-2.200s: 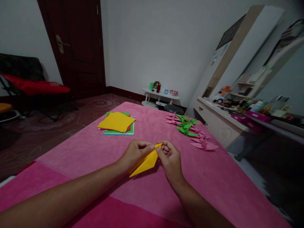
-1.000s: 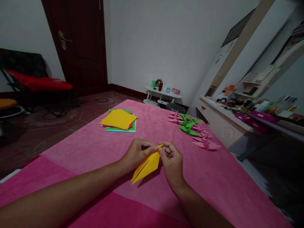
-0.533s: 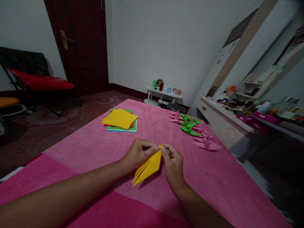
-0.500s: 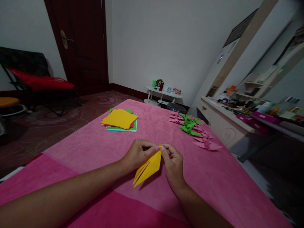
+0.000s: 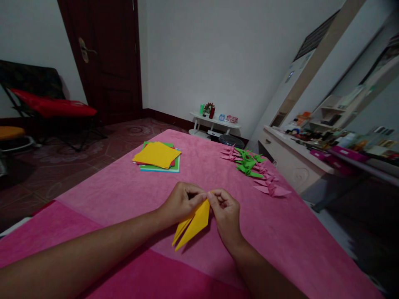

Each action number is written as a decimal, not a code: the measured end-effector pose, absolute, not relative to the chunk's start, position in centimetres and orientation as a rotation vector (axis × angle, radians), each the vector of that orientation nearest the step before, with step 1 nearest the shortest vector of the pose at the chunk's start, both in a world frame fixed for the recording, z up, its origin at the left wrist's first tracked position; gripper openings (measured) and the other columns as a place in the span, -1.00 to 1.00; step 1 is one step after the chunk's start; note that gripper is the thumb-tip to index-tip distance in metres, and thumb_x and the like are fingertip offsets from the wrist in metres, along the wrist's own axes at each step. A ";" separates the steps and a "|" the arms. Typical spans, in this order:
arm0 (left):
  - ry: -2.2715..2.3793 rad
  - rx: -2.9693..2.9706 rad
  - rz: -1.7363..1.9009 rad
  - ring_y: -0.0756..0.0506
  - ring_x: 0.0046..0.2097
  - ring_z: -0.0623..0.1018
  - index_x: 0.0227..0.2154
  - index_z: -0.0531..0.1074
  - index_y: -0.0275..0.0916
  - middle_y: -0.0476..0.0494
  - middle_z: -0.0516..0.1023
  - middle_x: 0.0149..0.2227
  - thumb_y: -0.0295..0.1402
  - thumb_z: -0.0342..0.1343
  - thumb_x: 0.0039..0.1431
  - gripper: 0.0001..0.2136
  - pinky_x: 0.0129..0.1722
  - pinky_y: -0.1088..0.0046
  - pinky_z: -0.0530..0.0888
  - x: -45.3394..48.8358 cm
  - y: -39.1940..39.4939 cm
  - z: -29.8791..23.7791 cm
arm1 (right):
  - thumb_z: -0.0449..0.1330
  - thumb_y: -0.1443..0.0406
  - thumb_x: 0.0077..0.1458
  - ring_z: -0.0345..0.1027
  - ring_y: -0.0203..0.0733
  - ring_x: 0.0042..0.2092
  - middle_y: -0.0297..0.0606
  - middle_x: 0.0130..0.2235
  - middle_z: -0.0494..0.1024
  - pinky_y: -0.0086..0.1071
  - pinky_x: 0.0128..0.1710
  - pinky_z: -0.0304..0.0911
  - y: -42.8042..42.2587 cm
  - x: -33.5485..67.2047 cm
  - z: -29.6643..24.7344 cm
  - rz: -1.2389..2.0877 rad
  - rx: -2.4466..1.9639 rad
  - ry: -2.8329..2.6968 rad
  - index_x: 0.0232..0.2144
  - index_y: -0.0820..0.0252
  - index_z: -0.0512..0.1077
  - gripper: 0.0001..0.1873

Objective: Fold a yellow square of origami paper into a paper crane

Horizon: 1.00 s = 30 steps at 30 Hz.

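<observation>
A folded yellow origami paper (image 5: 197, 222) is held over the pink cloth, its two long points hanging down toward me with a gap between them. My left hand (image 5: 183, 202) is closed on its upper left side, thumb on top. At the top corner my right hand (image 5: 225, 211) pinches the paper between thumb and fingers, right beside the left thumb tip. Both hands' fingers hide that corner. Beyond the left hand lies a stack of coloured paper sheets (image 5: 157, 154), yellow uppermost. Folded green paper cranes (image 5: 247, 166) and pink paper cranes (image 5: 272, 189) sit beyond my right hand.
The pink cloth (image 5: 131, 193) covers the bed-like surface. A low white table (image 5: 215, 120) with small items stands by the far wall. To the right is a dresser (image 5: 289, 153) crowded with bottles; at left, a red-seated folding chair (image 5: 56, 106).
The yellow paper's lower points have spread wider and swung slightly down and left. My right thumb has shifted a little left over the top corner. The left hand stays almost still.
</observation>
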<state>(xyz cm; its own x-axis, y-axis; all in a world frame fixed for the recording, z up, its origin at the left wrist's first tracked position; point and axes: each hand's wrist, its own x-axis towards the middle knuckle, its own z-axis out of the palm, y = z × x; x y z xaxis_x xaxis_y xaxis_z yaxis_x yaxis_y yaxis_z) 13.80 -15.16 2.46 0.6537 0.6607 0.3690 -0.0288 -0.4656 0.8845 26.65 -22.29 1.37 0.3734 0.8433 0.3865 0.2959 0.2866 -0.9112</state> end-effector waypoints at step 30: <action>0.621 1.215 0.922 0.04 -0.54 0.41 -0.48 0.46 -0.38 -0.06 0.47 -0.55 -0.24 0.29 -0.16 -0.73 -0.52 0.54 0.29 14.0 -13.4 1.5 | 0.27 0.15 -0.10 0.23 -0.34 -0.57 -0.35 -0.58 0.42 -0.48 -0.57 0.16 -21.3 27.5 1.0 0.974 -1.218 -1.050 -0.51 0.27 0.41 -0.73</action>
